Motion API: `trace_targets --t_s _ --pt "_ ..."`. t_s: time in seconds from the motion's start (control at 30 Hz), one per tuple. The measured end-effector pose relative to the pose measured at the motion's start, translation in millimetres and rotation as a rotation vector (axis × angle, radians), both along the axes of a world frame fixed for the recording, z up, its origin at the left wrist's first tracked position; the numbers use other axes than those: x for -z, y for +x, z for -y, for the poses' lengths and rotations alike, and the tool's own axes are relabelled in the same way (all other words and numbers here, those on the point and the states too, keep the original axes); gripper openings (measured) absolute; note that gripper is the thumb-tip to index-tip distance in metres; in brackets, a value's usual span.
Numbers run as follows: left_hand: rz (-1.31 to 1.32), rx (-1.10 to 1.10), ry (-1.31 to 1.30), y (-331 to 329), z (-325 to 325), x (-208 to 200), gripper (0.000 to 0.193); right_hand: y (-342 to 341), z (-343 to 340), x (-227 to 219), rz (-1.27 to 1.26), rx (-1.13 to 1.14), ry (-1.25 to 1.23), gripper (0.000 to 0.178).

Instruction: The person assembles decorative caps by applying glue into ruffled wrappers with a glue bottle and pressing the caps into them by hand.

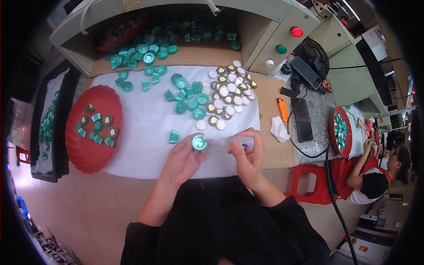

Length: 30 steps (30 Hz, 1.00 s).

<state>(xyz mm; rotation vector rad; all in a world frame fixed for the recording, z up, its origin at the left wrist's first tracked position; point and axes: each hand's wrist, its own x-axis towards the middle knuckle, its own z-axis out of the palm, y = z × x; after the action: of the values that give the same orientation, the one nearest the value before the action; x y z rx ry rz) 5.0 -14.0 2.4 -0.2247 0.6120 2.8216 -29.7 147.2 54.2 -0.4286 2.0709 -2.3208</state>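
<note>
Between the fingertips of my left hand (179, 162) is a shiny green fluted cup (199, 142), its round face turned up. My right hand (250, 160) is wrapped round a small whitish squeeze bottle (245, 143), held almost level. The bottle's thin pinkish nozzle points left and reaches the cup's rim; whether it touches is too small to tell. One loose green cup (174, 136) lies on the white sheet by my left hand. Beyond my hands are more green cups (192, 104) and a spread of small round discs (224, 91), some white, some with gold hearts.
A red scalloped tray (74, 132) at the left holds several cups and heart discs. More green cups fill the machine opening (190, 37). At the right lie an orange lighter (282, 109), crumpled tissue (279, 129), phone (302, 119) and black cable. Another person (371, 181) sits farther right.
</note>
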Motion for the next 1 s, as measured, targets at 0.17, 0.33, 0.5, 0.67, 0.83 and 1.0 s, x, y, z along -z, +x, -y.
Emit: trace_targets --t_s 0.17,0.33,0.5,0.67,0.83,1.0 --pt "-0.003 0.003 -0.018 0 1 4 0.034 -2 3 5 -0.009 -0.004 0.008 0.018" --pt "-0.002 0.002 -0.011 0 1 2 0.035 -3 1 10 -0.002 -0.028 0.069 0.018" --pt "-0.008 0.006 -0.025 0 0 3 0.036 -3 2 11 0.008 -0.024 0.073 0.018" --pt "-0.04 -0.008 -0.026 0 0 0 0.034 -5 3 0 0.123 -0.078 -0.028 0.021" --pt "-0.046 0.002 -0.049 0 -2 -3 0.031 -27 -10 -15 0.277 -0.249 0.077 0.02" --pt "-0.052 0.044 -0.061 1 -2 -5 0.028 -45 -13 -37 0.229 -0.389 0.32 0.018"
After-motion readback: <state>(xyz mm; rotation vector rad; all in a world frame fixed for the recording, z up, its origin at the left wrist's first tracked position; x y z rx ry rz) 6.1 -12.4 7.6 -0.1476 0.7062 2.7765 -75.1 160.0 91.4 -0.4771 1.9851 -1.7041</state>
